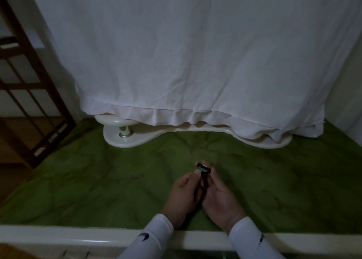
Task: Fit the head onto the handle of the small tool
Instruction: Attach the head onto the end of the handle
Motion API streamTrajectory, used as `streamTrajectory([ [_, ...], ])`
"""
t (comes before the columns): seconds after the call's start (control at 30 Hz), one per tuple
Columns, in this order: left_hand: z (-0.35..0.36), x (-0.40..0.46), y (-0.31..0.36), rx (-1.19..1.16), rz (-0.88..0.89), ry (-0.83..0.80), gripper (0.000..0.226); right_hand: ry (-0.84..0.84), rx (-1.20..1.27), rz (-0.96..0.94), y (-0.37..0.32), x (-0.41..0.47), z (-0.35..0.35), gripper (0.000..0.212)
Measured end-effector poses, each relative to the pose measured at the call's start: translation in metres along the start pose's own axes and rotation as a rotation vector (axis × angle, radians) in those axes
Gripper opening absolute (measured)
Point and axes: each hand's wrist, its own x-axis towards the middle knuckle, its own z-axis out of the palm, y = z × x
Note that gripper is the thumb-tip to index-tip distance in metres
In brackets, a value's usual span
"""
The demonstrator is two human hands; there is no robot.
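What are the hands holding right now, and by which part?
A small tool. The left hand pinches its dark handle just below the head; the right hand cradles the handle from the other side.

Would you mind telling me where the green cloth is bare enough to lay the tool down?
The green cloth is bare left of the left hand, and right of the right hand. It is crowded at the back, where the cream stand sits under the white sheet.

Probably a dim home room: white sheet (186, 53), green cloth (98, 180), wooden lattice frame (29, 82).
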Motion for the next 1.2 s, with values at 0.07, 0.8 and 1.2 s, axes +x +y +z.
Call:
streamTrajectory([
  [0.07, 0.0003, 0.0001, -0.0009, -0.001, 0.003, -0.003, 0.036, 0.018, 0.001, -0.004, 0.0016, 0.0004, 0.0000, 0.048],
  [0.8, -0.0033, 0.0053, -0.0064, -0.015, 0.003, -0.033, 0.037, 0.025, -0.042, -0.004, -0.0002, -0.0036, 0.0013, 0.055],
  [1.2, -0.0009, 0.0005, 0.0013, -0.004, -0.002, -0.052, 0.038, 0.032, -0.002, -0.003, 0.0019, -0.0003, -0.0013, 0.050],
])
